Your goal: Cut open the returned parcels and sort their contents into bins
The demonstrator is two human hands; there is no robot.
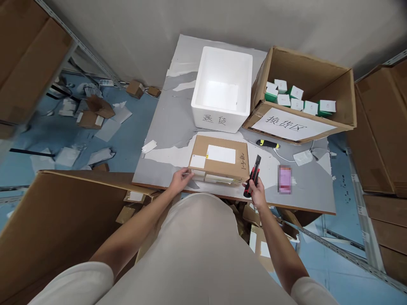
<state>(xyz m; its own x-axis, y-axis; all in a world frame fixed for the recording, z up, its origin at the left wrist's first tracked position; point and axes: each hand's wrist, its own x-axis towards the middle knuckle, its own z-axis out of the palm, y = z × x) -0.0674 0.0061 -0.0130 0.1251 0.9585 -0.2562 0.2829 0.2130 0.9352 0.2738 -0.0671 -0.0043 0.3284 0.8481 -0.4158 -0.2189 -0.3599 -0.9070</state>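
A closed cardboard box [219, 146] with white labels and handwriting on its top lies near the table's front edge. My left hand [180, 180] grips its front left corner, the fingertips against the side. In my right hand [257, 191] is a red and black utility knife [254, 178], its dark blade extended and pointing away from me. This hand is by the box's front right corner; whether it also touches the box I cannot tell. Behind the knife, a yellow and black utility knife [267, 144] lies on the table.
A white foam box [221, 119] stands open at the back. Right of it, an open carton [343, 117] holds several white and green small boxes [297, 92]. A pink blurred item [285, 179] lies at the table's right. A large carton [79, 174] stands left; shelving flanks both sides.
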